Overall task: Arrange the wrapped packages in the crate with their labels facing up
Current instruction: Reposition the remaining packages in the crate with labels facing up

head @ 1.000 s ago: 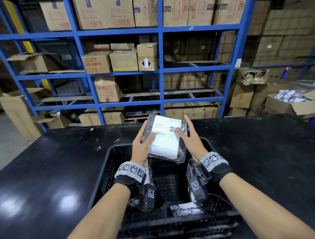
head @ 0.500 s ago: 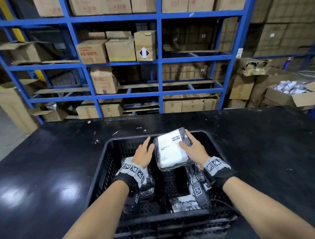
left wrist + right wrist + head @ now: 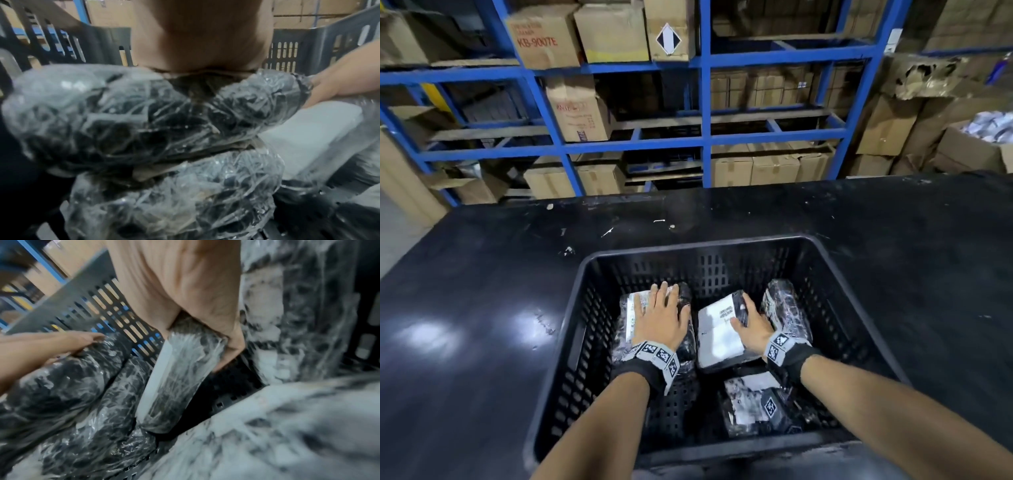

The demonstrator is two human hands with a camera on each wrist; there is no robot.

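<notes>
Placing step. Right hand (image 3: 751,330) grips the middle package (image 3: 719,332), label up, tilted, low in the crate (image 3: 835,270). Left hand (image 3: 662,317) lies flat, fingers straight, on the left package (image 3: 630,318). Next, probably: settle it flat, let go.

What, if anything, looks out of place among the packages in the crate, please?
The package by the crate's right wall stands out: it leans on edge and shows only dark wrap, no label. The middle package, gripped by the right hand, and the one under the left hand show white labels up.
</notes>
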